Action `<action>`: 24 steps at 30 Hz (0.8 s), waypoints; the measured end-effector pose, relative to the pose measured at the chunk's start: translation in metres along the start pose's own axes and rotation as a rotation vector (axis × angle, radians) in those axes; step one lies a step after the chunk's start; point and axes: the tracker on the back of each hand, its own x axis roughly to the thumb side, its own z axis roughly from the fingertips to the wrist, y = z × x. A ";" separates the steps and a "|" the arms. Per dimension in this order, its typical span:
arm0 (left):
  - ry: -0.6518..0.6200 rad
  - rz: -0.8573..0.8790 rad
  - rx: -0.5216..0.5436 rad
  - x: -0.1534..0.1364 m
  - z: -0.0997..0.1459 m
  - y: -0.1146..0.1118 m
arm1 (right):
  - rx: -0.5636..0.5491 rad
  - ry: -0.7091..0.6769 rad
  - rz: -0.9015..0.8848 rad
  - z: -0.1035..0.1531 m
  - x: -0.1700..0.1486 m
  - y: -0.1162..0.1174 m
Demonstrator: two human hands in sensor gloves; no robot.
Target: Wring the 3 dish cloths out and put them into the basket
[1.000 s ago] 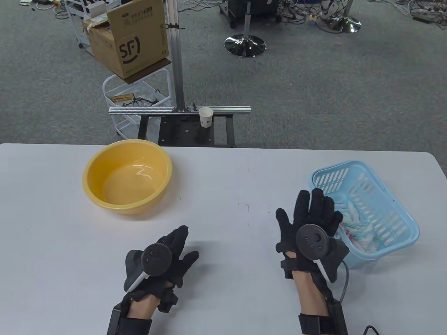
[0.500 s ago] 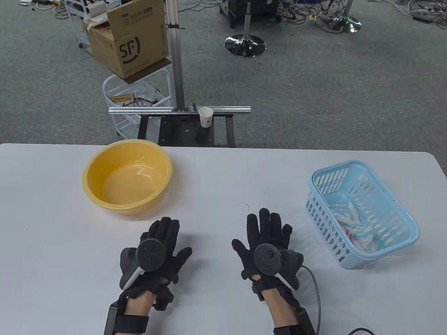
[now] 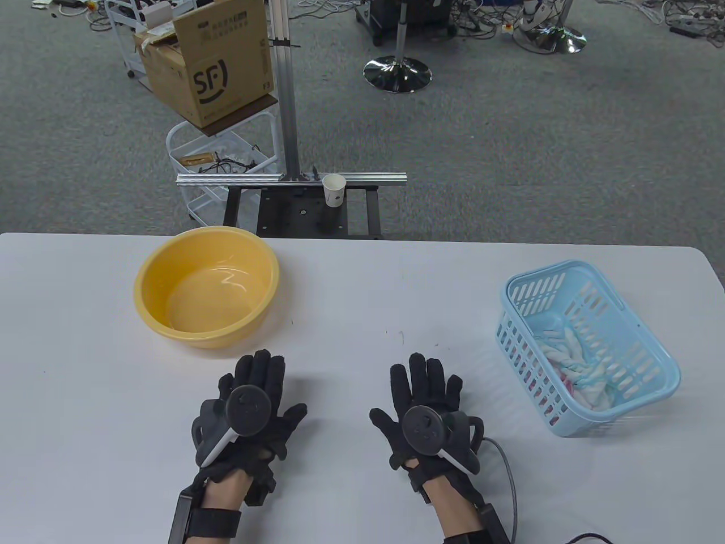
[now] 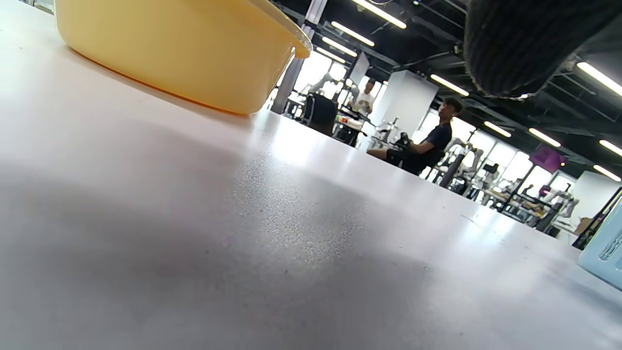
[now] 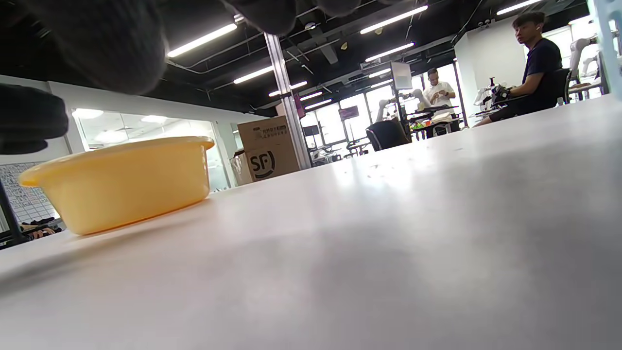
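A light blue slotted basket (image 3: 640,396) stands at the table's right and holds bunched white dish cloths (image 3: 575,360) with pink and blue marks. The yellow basin (image 3: 148,272) at the left holds a little water and no cloth that I can see. My left hand (image 3: 257,385) lies flat near the front edge, fingers straight, holding nothing. My right hand (image 3: 422,385) lies flat beside it, left of the basket, also empty. The basin's side (image 4: 184,53) fills the left wrist view, with a basket corner (image 4: 605,253) at its right edge. The right wrist view shows the basin (image 5: 121,182).
Behind the white table (image 3: 362,283) stand an aluminium frame (image 3: 291,178) with a paper cup (image 3: 334,190), a white cart and a cardboard box (image 3: 207,62). People sit at desks far off in the wrist views.
My right hand has drawn back from the basket to the table's front middle and lies flat. My left hand has shifted slightly forward and flattened.
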 end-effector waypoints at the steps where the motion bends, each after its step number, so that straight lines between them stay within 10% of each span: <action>1: 0.001 -0.007 -0.003 0.000 0.000 0.000 | 0.002 -0.003 -0.002 0.000 0.000 0.000; 24: 0.026 -0.043 0.000 -0.001 0.001 -0.003 | -0.009 -0.024 0.004 -0.001 0.003 -0.006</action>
